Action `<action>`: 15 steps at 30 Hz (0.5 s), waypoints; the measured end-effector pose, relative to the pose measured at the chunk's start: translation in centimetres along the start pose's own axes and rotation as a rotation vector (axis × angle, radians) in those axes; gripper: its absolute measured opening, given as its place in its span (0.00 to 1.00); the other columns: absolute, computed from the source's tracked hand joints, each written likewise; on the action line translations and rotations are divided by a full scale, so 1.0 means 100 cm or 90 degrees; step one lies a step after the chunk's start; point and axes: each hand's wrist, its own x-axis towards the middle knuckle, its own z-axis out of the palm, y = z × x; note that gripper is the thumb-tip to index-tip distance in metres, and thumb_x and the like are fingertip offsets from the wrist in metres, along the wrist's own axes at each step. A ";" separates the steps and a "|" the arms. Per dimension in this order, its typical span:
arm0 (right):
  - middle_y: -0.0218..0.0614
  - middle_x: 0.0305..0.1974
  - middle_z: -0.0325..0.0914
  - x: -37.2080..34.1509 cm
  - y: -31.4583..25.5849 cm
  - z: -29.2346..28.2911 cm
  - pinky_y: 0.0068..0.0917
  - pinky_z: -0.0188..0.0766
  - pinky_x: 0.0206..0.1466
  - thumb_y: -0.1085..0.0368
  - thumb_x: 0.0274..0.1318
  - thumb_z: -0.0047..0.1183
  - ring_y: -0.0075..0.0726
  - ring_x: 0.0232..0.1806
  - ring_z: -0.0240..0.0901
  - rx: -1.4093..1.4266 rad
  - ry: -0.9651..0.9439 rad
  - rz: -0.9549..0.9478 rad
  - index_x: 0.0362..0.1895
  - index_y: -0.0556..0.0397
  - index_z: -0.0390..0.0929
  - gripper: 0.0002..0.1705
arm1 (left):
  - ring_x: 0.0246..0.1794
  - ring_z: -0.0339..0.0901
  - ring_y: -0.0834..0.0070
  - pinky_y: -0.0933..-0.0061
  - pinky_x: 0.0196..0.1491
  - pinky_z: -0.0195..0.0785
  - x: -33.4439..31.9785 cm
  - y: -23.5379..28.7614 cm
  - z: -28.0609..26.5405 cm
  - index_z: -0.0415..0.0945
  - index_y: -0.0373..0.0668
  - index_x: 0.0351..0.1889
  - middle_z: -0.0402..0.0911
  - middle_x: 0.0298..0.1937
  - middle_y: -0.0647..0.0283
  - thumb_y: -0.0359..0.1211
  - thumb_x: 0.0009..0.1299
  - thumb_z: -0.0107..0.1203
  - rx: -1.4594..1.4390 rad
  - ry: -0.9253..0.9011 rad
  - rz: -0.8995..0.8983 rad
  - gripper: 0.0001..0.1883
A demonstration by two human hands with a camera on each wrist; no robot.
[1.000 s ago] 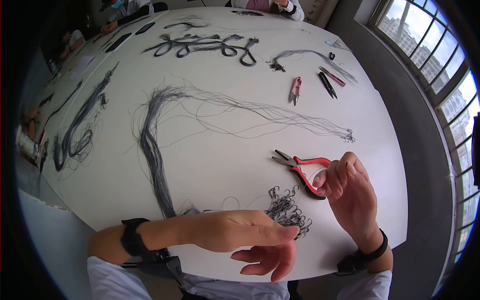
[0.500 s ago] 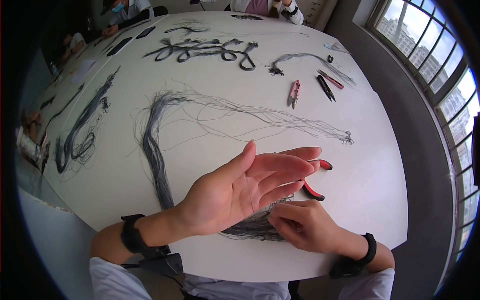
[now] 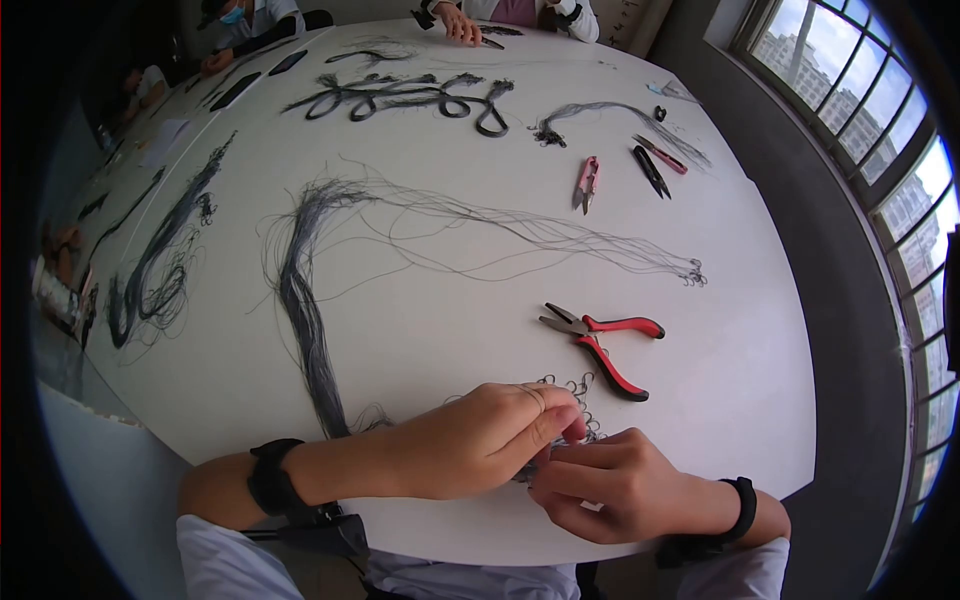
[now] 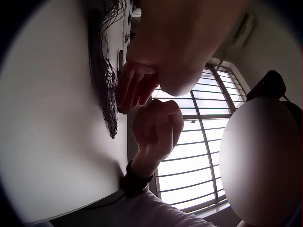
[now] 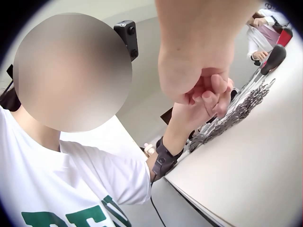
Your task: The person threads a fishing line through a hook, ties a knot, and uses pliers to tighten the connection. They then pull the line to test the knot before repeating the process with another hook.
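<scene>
In the head view my left hand is held over a heap of fishing hooks, palm turned down. A thin fishing line loops over the back of its index finger, and in the left wrist view its fingers point downward, fairly straight. Close against its fingertips, my right hand has curled fingers and pinches the line; the pinch itself is mostly hidden. Both hands cover much of the hook heap and its dark lines. Beyond it lie red-handled pliers, jaws apart.
A long grey bundle of line stretches left of the hands, with strands running right to small hooks. Pink snips, black snips and looped bundles lie farther off. Another person's hand is at the far edge.
My left hand has turned from palm up, fingers extended, to palm down. The right hand came down from beside the pliers and shifted slightly toward me. A hand now reaches in across the table.
</scene>
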 end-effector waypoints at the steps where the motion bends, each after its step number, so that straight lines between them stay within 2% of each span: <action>1: 0.33 0.20 0.70 0.001 -0.002 -0.004 0.29 0.64 0.17 0.73 0.44 0.53 0.36 0.14 0.67 0.000 0.000 0.000 0.29 0.54 0.71 0.06 | 0.32 0.73 0.75 0.76 0.39 0.67 0.000 0.008 -0.001 0.69 0.32 0.48 0.76 0.33 0.57 0.36 0.76 0.34 0.090 -0.062 -0.078 0.17; 2: 0.33 0.20 0.72 0.002 -0.003 -0.008 0.27 0.63 0.16 0.73 0.44 0.53 0.34 0.13 0.66 0.035 -0.002 0.026 0.29 0.54 0.72 0.05 | 0.23 0.72 0.76 0.77 0.32 0.67 0.001 0.012 -0.002 0.69 0.32 0.47 0.76 0.25 0.60 0.36 0.76 0.34 0.180 -0.124 -0.155 0.17; 3: 0.32 0.21 0.73 0.002 -0.003 -0.011 0.25 0.63 0.16 0.73 0.44 0.53 0.32 0.13 0.66 0.070 -0.003 0.052 0.29 0.53 0.73 0.05 | 0.15 0.66 0.77 0.76 0.24 0.61 -0.001 0.007 0.002 0.70 0.31 0.45 0.70 0.15 0.64 0.35 0.76 0.35 0.095 -0.080 -0.107 0.16; 7: 0.33 0.24 0.76 0.003 0.001 -0.020 0.23 0.63 0.17 0.75 0.45 0.52 0.29 0.13 0.66 0.095 -0.023 0.080 0.30 0.55 0.74 0.05 | 0.15 0.61 0.80 0.77 0.22 0.58 -0.005 0.004 -0.004 0.71 0.33 0.44 0.67 0.15 0.66 0.35 0.76 0.34 0.066 -0.091 -0.103 0.16; 9: 0.33 0.27 0.79 0.006 0.003 -0.025 0.21 0.62 0.17 0.76 0.48 0.50 0.26 0.14 0.65 0.178 -0.027 0.099 0.31 0.57 0.74 0.04 | 0.15 0.56 0.84 0.79 0.21 0.53 -0.004 0.006 -0.007 0.71 0.33 0.43 0.62 0.14 0.70 0.36 0.76 0.34 -0.063 -0.160 -0.177 0.17; 15: 0.34 0.30 0.80 0.006 0.008 -0.030 0.20 0.62 0.18 0.76 0.50 0.49 0.25 0.15 0.66 0.216 -0.070 0.088 0.33 0.60 0.73 0.04 | 0.15 0.48 0.86 0.81 0.20 0.45 -0.004 0.001 -0.008 0.71 0.35 0.35 0.54 0.14 0.75 0.39 0.77 0.27 -0.226 -0.231 -0.213 0.22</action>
